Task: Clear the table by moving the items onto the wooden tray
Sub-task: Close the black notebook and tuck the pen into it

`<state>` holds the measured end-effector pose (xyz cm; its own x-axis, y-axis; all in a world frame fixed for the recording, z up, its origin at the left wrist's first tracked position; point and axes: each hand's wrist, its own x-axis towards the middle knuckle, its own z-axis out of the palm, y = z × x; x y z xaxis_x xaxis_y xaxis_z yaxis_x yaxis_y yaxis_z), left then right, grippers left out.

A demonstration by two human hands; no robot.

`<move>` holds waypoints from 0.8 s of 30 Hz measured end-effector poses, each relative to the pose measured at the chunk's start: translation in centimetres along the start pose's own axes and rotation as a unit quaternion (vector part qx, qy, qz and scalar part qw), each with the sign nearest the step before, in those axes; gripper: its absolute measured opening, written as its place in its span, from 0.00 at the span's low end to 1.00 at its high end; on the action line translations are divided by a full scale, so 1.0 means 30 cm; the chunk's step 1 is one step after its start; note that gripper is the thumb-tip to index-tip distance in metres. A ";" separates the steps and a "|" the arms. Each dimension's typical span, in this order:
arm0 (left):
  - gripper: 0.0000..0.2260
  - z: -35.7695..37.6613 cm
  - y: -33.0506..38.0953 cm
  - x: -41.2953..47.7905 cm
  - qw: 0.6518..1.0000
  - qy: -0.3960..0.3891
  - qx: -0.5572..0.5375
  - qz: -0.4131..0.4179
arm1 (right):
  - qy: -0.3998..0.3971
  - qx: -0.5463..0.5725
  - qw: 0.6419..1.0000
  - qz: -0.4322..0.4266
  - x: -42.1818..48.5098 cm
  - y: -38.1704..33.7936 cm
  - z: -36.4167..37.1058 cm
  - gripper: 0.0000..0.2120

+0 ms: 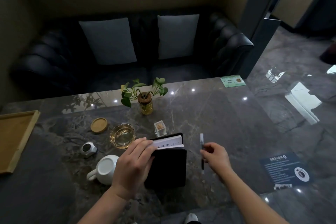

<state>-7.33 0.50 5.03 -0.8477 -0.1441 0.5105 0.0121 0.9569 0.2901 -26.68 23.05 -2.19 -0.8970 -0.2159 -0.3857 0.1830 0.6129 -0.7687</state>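
Observation:
A wooden tray (18, 114) sits at the table's left edge, partly out of view. My left hand (132, 167) grips a black notebook (169, 167) by its left side, the cover lifted off its white pages. My right hand (214, 156) pinches a thin black and white pen (201, 140) just right of the notebook. Between the tray and the notebook are a round wooden coaster (99, 125), a glass ashtray (122, 136), a small silver object (88, 148) and a white cup (105, 169) lying on its side. A small clear box (160, 129) stands behind the notebook.
A plant in an amber glass vase (145, 105) stands mid-table at the back. A green card (232, 81) is stuck at the far right corner and a dark blue sign (285, 171) at the near right. A black sofa (231, 51) lies beyond the dark marble table (227, 114).

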 end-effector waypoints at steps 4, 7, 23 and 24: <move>0.11 0.002 -0.002 -0.005 1.000 0.000 0.002 -0.001 | -0.003 0.161 0.984 -0.079 -0.066 -0.130 -0.056 0.21; 0.11 -0.002 0.001 -0.003 1.000 0.004 0.003 -0.003 | -0.003 0.154 0.970 -0.186 -0.127 -0.234 -0.130 0.39; 0.09 -0.034 0.037 0.000 1.000 0.012 0.011 -0.005 | -0.068 -0.009 0.890 -0.451 -0.240 -0.450 0.008 0.35; 0.09 -0.034 0.038 0.001 1.000 0.013 0.009 -0.007 | -0.055 -0.022 0.882 -0.468 -0.241 -0.457 0.002 0.35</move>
<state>-6.79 1.32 6.21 -0.8339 -0.1628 0.5274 -0.0088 0.9593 0.2822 -22.67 16.15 11.12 -0.6022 -0.7134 0.3584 -0.6350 0.1558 -0.7567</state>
